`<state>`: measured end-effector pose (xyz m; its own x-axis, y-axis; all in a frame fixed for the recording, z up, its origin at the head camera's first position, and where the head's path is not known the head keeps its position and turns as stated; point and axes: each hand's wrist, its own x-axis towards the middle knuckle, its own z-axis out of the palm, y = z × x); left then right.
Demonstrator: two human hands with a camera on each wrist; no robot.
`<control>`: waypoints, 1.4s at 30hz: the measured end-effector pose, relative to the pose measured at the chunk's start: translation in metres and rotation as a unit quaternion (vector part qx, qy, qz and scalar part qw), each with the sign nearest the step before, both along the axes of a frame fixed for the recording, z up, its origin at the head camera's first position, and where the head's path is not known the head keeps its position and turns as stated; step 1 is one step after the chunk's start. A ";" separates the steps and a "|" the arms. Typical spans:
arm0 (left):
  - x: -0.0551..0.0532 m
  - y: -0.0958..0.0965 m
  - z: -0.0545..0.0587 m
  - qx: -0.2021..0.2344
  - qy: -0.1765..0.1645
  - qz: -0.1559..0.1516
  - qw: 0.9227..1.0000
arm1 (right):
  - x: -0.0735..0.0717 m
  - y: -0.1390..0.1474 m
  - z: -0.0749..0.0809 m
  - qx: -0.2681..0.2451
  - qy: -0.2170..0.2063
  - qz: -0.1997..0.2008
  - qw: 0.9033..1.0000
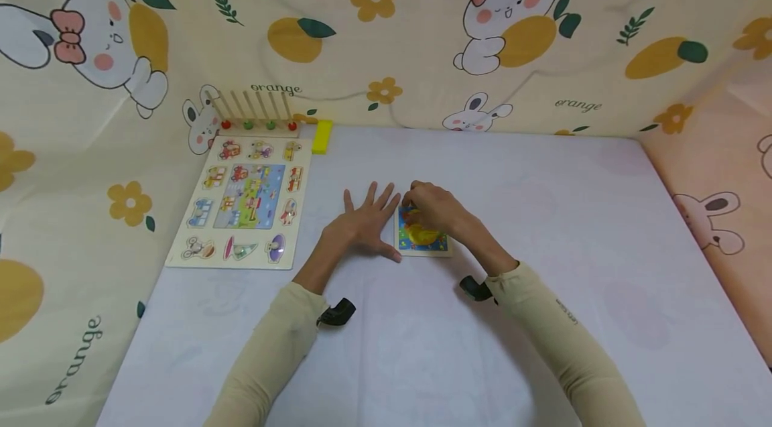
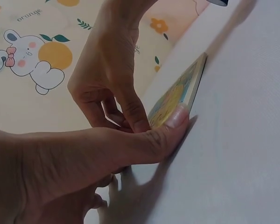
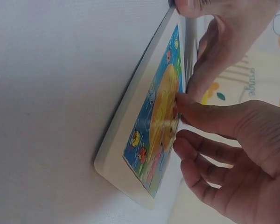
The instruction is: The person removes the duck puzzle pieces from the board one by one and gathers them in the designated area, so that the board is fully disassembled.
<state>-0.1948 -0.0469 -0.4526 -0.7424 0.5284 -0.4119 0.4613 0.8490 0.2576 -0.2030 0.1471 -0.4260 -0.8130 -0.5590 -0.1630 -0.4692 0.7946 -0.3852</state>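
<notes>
A small wooden picture puzzle [image 1: 424, 246] with a pale rim and a yellow duck-like shape on blue lies in front of me. My left hand [image 1: 368, 222] is spread flat at its left side, and the thumb [image 2: 177, 116] touches its near edge. Over the puzzle's upper part is my right hand [image 1: 437, 206], fingers bent downward. In the right wrist view its thumb [image 3: 191, 109] and index finger come together at the yellow shape [image 3: 163, 114]; I cannot tell whether they pinch a piece. The other fingers curl just off the puzzle's edge.
To the left lies a large vehicle-and-toy puzzle board [image 1: 181, 254]. Behind it stands a wooden rack [image 1: 259, 129] with upright pegs and red and green beads. A yellow block [image 1: 322, 137] is beside the rack. Rabbit-print cloth [image 1: 386, 45] hangs around the white table [image 1: 543, 212].
</notes>
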 end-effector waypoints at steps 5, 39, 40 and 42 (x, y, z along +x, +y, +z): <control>0.000 0.001 -0.001 0.001 -0.011 0.004 1.000 | 0.001 -0.001 0.000 -0.002 -0.002 -0.010 1.000; 0.000 0.007 0.012 -0.020 -0.024 0.012 0.999 | 0.008 -0.005 -0.006 -0.032 0.097 -0.017 0.995; 0.000 0.007 0.012 -0.020 -0.025 0.013 0.999 | 0.008 -0.005 -0.006 -0.035 0.092 -0.017 0.995; 0.000 0.007 0.012 -0.020 -0.026 0.013 0.999 | 0.008 -0.005 -0.005 -0.042 0.080 -0.017 0.996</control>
